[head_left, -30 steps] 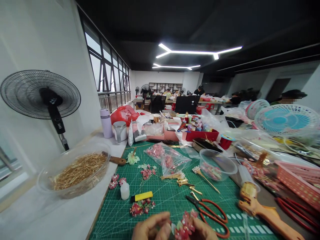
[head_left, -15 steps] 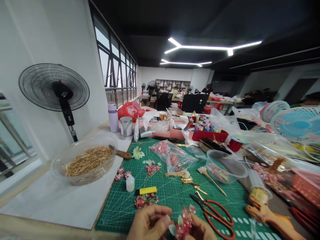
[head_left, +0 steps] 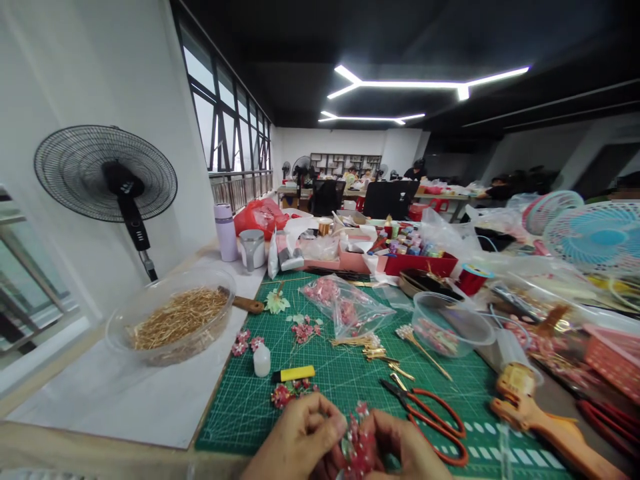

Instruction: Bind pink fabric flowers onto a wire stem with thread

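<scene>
Pink flower bunch (head_left: 359,443) stands roughly upright between the hands on my feed, left hand (head_left: 295,437) and right hand (head_left: 406,448) both pinching it from either side, neither clearly nearer, over the green cutting mat (head_left: 235,427).

Glossy petals (head_left: 359,445) are seen above a matt plastic mat (head_left: 235,427), and smooth plastic is shown on the scissors handles (head_left: 440,404).

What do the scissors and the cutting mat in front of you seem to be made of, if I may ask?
The scissors look like steel blades, from their metallic sheen, with glossy red plastic handles. The cutting mat seems matte green plastic, printed with a pale grid; which plastic is unclear.
</scene>
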The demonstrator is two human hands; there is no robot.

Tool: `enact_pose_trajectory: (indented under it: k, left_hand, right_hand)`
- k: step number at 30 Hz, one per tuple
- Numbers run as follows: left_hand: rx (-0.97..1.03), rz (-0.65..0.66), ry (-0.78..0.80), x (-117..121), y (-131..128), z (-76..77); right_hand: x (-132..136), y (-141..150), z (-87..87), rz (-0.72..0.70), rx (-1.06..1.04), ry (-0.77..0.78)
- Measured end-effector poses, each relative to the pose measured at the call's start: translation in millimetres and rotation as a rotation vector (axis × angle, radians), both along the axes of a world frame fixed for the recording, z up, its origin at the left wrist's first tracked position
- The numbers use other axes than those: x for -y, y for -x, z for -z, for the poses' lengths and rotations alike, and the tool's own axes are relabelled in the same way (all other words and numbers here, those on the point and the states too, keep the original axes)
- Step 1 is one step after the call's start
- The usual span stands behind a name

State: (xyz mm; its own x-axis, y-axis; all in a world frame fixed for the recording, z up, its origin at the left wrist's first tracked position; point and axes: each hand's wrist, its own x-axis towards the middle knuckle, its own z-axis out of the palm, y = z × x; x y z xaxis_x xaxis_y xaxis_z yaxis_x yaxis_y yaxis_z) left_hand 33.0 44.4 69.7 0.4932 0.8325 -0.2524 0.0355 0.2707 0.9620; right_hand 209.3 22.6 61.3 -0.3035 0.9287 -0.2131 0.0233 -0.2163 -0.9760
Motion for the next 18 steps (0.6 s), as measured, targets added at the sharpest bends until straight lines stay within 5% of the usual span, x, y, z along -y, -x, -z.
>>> enact_pose_trajectory:
  k: [6, 12, 18]
  left_hand:
    - [0.065, 0.06, 0.096, -3.1, 6.7, -13.5]
    - [0.068, -0.09, 0.163, 4.7, 9.8, -25.6]
    - [0.037, -0.182, 0.134, 11.7, 14.4, -23.5]
  right_hand:
    - [-10.5, -5.1, 7.6, -0.144, -0.24, 0.063]
    - [-13.6, -0.3, 39.4, -0.159, -0.475, 0.054]
    - [-8.9, 17.5, 41.1, -0.133, -0.633, 0.088]
